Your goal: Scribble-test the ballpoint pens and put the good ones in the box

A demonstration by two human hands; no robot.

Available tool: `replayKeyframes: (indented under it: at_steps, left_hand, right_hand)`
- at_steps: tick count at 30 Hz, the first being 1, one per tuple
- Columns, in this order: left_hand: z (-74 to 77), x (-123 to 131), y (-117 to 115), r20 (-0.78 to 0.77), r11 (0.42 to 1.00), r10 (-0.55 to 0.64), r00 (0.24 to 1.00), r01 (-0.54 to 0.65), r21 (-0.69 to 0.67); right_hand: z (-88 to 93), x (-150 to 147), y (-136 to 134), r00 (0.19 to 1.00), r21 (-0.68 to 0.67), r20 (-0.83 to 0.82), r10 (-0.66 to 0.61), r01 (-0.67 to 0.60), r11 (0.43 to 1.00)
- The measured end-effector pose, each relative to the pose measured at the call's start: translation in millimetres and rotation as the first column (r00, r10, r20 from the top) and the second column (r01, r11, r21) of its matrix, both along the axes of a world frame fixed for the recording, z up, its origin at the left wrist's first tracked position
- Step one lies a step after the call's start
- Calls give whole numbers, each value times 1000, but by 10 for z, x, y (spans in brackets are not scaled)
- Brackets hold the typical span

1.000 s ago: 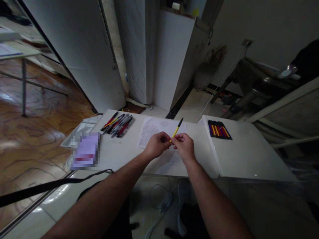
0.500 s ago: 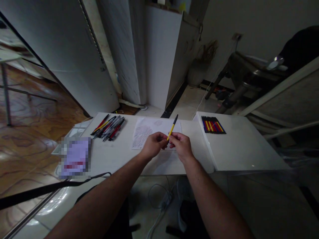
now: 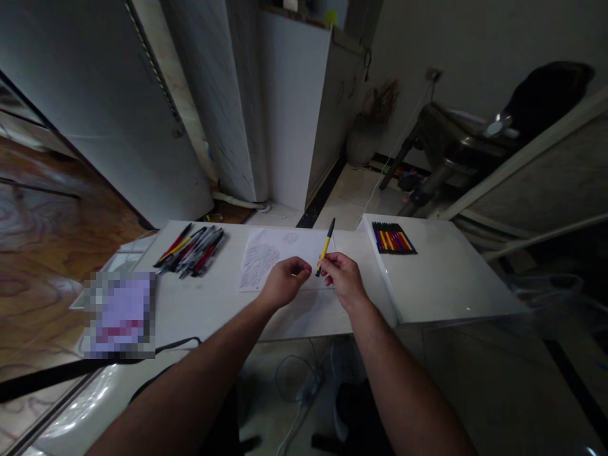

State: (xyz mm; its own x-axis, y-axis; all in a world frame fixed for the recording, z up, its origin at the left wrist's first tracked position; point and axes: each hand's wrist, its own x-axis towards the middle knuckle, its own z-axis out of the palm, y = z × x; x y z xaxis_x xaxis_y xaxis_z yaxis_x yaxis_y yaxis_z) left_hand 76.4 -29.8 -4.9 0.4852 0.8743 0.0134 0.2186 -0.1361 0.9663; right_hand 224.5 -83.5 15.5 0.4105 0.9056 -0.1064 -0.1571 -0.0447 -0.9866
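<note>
A yellow pen (image 3: 325, 247) with black ends is held near the centre of the frame by the right hand (image 3: 342, 278). It is pinched near its lower end between the thumb and fingers, and its upper end is leaned slightly towards the right of the frame. The left hand (image 3: 285, 283) is placed just beside it, on the left, apart from the pen. Its fingers are curled and its thumb is brought close to the index fingertip; whether the two are pressed together cannot be told, and nothing is seen gripped there.

Beneath and behind the hands, a sheet of paper (image 3: 266, 253) is laid on a white table (image 3: 213, 310); lines of handwriting are seen on its left part and a small drawing near its top edge. At centre left, a loose pile of pens (image 3: 192, 250) is heaped, with clear, red, yellow and black barrels crossed over one another. At centre right, a row of pens (image 3: 394, 239) is set side by side on a second white surface (image 3: 441, 278), with blue, red and yellow barrels and black ends. At lower left, a purple item (image 3: 124, 307) is blurred by pixels, and its details cannot be made out.
</note>
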Motion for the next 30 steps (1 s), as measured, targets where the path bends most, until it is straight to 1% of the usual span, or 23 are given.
replayKeyframes:
  at_steps: [2, 5, 7, 9, 11, 12, 13, 16, 19, 22, 24, 27, 30]
  left_hand:
    - [9, -7, 13, -95, 996, 21, 995, -12, 92]
    - [28, 13, 21, -238, 973, 38, 970, 18, 228]
    - [24, 44, 26, -349, 934, 56, 935, 74, 349]
    - [-1, 79, 35, -449, 893, 63, 891, 151, 424]
    - [-44, 109, 52, -533, 875, 41, 845, 226, 427]
    - [-69, 120, 64, -569, 873, 31, 822, 255, 416]
    - [-96, 129, 79, -600, 872, 22, 800, 279, 403]
    - [-167, 151, 138, -658, 878, 23, 753, 299, 373]
    - [-195, 175, 200, -700, 893, 20, 714, 302, 333]
    - [-193, 199, 244, -734, 901, 13, 679, 310, 303]
    - [-201, 206, 267, -746, 903, -2, 666, 322, 285]
    - [-241, 199, 301, -743, 891, -32, 668, 355, 282]
    - [-275, 187, 323, -739, 890, -33, 673, 356, 284]
  right_hand:
    - [42, 66, -7, 999, -6, 3, -38, 38, 999]
    - [90, 191, -11, 996, -24, 10, -90, 90, 996]
    - [93, 313, -3, 992, -45, 23, -123, 124, 991]
    - [69, 488, 7, 983, -76, 76, -168, 174, 982]
    - [26, 728, 7, 957, -112, 189, -221, 244, 963]
    - [1, 871, 0, 931, -134, 269, -245, 289, 948]
    - [-24, 1025, -10, 911, -144, 312, -270, 326, 934]
    - [-91, 1521, -60, 848, -171, 406, -341, 437, 883]
    - [-140, 1993, -100, 777, -198, 514, -364, 520, 831]
    - [-168, 2397, -96, 711, -223, 612, -346, 576, 786]
    - [-171, 2630, -69, 673, -239, 670, -313, 595, 767]
    - [-159, 2935, -15, 622, -264, 745, -242, 608, 749]
    - [-145, 3178, 30, 582, -290, 795, -173, 614, 734]
